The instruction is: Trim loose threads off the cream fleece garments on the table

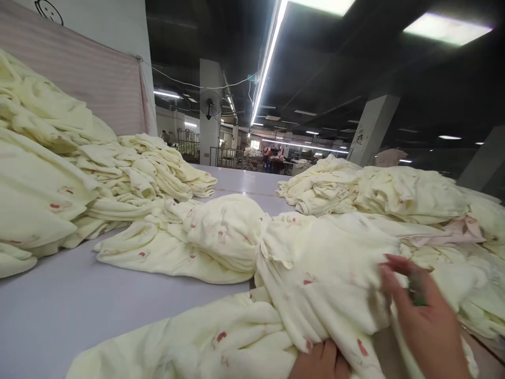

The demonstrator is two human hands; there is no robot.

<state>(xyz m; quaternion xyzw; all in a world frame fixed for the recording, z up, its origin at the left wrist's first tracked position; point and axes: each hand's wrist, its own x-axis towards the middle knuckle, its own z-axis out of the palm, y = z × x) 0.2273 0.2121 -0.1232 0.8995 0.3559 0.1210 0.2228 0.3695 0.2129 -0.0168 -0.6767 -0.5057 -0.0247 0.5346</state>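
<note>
A bunched pale-yellow garment [315,273] with small red prints lies across the white table [59,310] right in front of me. My left hand [321,363] is at the bottom edge, mostly tucked under the cloth, its fingers closed into a fold of it. My right hand [426,321] rests on the right side of the same garment, fingers curled against the cloth, with something small and green between them. The image of that hand is blurred.
A tall stack of folded yellow garments [51,173] fills the left side. A looser heap [394,195] lies at the right. A striped pink cloth [87,79] hangs on the wall behind. Far back are pillars, a fan and distant workers.
</note>
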